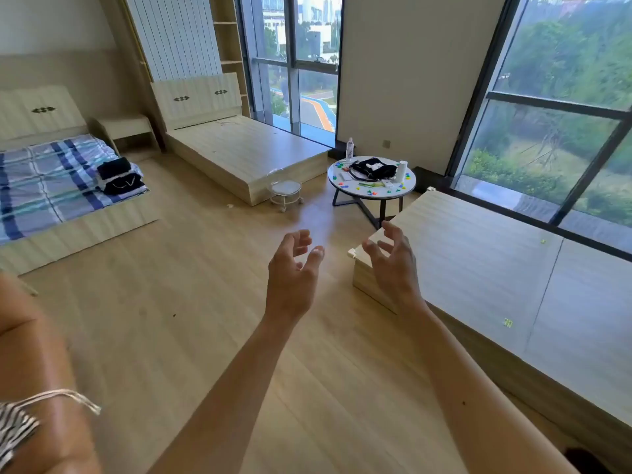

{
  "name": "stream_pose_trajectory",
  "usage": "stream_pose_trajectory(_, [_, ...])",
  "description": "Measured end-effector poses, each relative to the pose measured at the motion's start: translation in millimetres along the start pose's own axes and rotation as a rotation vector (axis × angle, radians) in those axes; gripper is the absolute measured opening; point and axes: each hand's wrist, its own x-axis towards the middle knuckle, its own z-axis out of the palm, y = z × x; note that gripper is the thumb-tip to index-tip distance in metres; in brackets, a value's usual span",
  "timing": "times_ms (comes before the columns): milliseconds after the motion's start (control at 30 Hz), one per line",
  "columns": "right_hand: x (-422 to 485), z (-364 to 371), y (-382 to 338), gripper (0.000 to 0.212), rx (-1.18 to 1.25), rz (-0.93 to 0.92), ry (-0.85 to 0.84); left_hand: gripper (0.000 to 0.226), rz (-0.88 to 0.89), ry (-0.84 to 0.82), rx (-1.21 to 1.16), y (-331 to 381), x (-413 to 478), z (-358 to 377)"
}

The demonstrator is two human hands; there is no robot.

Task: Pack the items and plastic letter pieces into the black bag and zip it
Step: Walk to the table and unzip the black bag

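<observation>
Both hands raised, empty, loosely spread, black bag [372, 168] and letter pieces [371, 192] on far round table [407, 189]

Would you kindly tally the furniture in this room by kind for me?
Beds: 3 (striped bed, bare bed, bare platform)
Bedside cabinet: 1
Round table: 1
Small stool: 1
Total: 6

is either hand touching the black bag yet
Apart. The head view shows the left hand and right hand open in mid-air over the floor, while the black bag lies ahead on the round table.
</observation>
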Motion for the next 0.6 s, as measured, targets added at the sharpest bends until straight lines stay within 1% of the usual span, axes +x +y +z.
stream_pose_trajectory(300, [71.8,19.2,22.7,0.056,0.048,0.078,-0.047,0.026,0.014,-0.035,-0.056,-34.6,67.5,21.9])
stream_pose_trajectory(500, [161.5,45.5,39.5,0.059,0.105,0.107,-0.065,0.024,-0.009,-0.027,-0.103,-57.8,150.9,56.4])
stream_pose_trajectory(600, [200.8,61.3,39.4,0.058,0.118,0.115,-0.1,0.024,-0.016,-0.006,-0.115,-62.0,192.2,73.1])
